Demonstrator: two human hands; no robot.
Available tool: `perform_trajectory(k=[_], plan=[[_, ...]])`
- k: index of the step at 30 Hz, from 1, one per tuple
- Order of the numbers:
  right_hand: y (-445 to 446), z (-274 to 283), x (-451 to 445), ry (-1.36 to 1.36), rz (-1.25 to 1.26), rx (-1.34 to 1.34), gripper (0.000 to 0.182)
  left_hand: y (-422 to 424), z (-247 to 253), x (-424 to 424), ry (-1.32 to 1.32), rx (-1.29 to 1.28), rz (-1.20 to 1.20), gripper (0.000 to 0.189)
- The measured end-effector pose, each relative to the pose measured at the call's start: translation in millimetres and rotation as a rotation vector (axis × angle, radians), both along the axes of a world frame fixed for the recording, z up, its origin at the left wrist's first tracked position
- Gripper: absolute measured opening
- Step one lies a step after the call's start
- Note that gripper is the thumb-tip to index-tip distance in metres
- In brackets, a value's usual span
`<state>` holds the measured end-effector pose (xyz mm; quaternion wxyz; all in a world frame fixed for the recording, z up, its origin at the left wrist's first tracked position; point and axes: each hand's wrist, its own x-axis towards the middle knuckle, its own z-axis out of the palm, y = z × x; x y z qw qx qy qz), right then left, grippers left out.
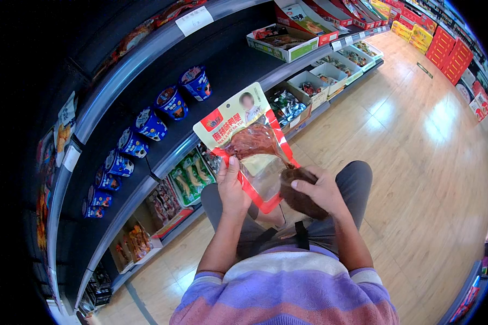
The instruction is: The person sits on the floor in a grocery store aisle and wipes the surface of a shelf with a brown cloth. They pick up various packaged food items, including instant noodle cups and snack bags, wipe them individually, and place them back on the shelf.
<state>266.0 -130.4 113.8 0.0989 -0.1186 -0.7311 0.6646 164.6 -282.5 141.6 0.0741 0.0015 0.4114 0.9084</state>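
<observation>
My left hand point(232, 189) grips the lower left edge of a vacuum-sealed packet of duck leg point(255, 140), its thumb on the red border. The packet is clear in part, with a cream and red printed top, and is tilted in front of the shelf. My right hand point(319, 189) is closed on a dark brown cloth point(303, 195), which touches the packet's lower right edge. The fingers of my right hand are partly hidden behind the cloth. Beyond the packet, a row of blue printed tubs point(173, 103) stands on the dark middle shelf.
The shelf's front rail point(175, 156) curves past on the left. Boxes of packaged snacks point(284, 40) stand at its far end, and trays of wrapped food point(191, 176) fill the lower shelf. Red cartons point(447, 53) are stacked across the tiled aisle point(410, 162).
</observation>
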Motion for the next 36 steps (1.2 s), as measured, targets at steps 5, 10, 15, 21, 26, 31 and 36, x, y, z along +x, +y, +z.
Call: perform_trajectory(k=[5,10,15,21,26,31,36], plan=[[26,-13,4,-0.053,-0.246,-0.025,0.030,-15,-10,-5,0.029,0.081,-0.117,0.017],[37,-6,7,-0.026,-0.342,-0.091,0.028,-30,-20,-12,0.141,0.172,-0.253,0.016],[30,11,9,0.068,-0.331,-0.128,0.027,-15,-10,-6,0.007,0.004,-0.103,0.012],[10,15,6,0.060,-0.187,-0.169,0.028,-6,-29,12,0.000,-0.036,-0.255,0.022],[1,14,3,0.054,-0.135,-0.129,0.031,-1,-32,19,0.007,-0.096,-0.335,0.022],[8,11,4,-0.028,-0.135,-0.200,0.032,-7,-27,9,0.020,-0.007,-0.227,0.020],[18,7,7,0.015,-0.242,-0.238,0.032,-37,19,-16,0.065,-0.057,-0.045,0.007]])
